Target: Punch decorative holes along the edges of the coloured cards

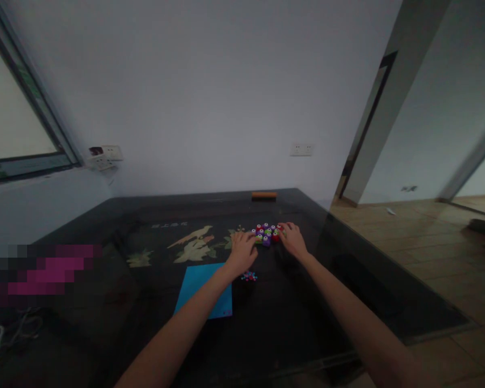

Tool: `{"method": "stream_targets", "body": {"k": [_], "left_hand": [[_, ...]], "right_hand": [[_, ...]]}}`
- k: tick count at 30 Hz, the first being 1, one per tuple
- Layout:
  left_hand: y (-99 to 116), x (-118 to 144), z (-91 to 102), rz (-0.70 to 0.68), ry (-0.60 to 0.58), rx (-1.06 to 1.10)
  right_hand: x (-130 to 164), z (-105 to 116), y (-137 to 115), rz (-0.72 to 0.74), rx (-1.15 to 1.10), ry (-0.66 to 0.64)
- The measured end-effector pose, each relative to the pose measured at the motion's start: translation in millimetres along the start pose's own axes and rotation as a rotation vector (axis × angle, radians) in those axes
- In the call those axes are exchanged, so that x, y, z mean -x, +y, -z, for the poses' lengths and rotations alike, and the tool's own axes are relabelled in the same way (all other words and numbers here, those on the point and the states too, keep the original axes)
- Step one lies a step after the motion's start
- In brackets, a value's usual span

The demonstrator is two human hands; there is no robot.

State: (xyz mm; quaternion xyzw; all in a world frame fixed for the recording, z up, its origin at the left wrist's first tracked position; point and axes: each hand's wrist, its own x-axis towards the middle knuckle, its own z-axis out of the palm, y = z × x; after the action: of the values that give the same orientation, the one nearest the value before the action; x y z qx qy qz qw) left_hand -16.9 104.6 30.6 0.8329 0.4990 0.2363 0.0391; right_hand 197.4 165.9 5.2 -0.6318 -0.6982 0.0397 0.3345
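A cluster of small colourful pieces, red, green and purple with white centres, lies on the dark table. My left hand rests just left of the cluster, fingers bent toward it. My right hand touches the cluster's right side. Whether either hand grips a piece is too small to tell. A tiny heap of pink and blue bits lies near my left wrist.
A blue paper sheet lies under my left forearm. An orange bar sits at the table's far edge. The tabletop has a bird and leaf picture. Wooden floor and a doorway lie to the right.
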Motion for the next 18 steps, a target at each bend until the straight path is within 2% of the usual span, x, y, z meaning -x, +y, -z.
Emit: {"method": "stream_targets", "body": {"k": [3,7,13,18], "left_hand": [[4,-44,-28.8,-0.007,-0.014,-0.028],[3,-80,-60.3,0.036,-0.026,-0.068],[-10,-108,-90.6,0.091,-0.073,-0.089],[-24,-115,-97.7,0.074,-0.155,-0.081]], "right_hand": [[-10,-17,5,-0.058,0.071,-0.035],[-17,-31,14,-0.088,0.133,-0.086],[-24,-45,22,-0.071,0.18,-0.143],[-29,-55,22,-0.035,0.167,-0.17]]}}
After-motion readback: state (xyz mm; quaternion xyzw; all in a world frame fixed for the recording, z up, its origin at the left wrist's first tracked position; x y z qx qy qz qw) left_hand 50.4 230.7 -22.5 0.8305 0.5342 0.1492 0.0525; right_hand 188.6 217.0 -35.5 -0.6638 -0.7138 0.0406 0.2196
